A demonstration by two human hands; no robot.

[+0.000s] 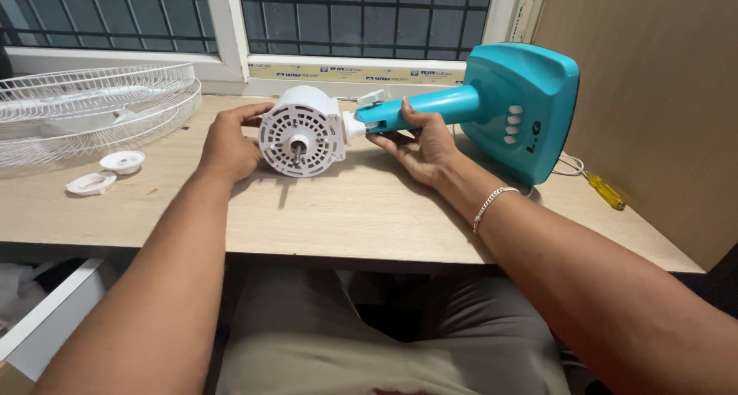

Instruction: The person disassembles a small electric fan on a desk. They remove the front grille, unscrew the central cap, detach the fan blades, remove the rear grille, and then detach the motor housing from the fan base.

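I am holding a table fan lying on its side on the desk [369, 218]. My left hand [229, 145] is cupping the side of the white motor housing [301, 131], fingers curled against it. My right hand [421, 145] is closing its grip around the teal neck [430, 106], thumb on top. The teal base [530, 106] is tilting up near the wall. A white wire guard [92, 110] and two white caps [108, 172] are lying to my left, a yellow screwdriver [603, 191] to my right.
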